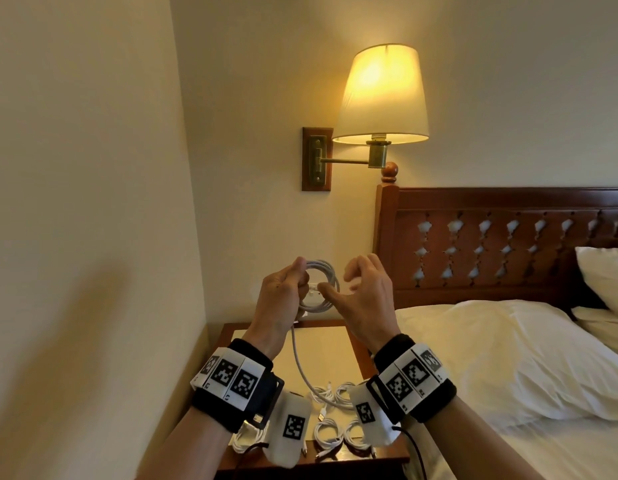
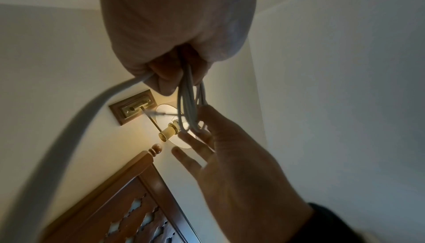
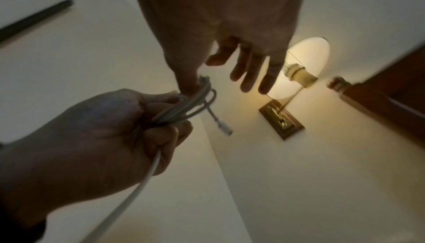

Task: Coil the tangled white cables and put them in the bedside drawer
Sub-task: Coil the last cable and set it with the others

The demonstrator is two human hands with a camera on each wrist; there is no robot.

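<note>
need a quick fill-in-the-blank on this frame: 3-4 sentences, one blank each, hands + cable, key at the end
1. The loops of the white cable are gripped in the person's ____ hand.
2. The right hand has its fingers spread and grips ____.
3. The cable's loose tail hangs down toward the ____, where more coiled cables lie.
4. On the wall above the hands, the lamp is switched ____.

Missing words: left; nothing; nightstand; on
</note>
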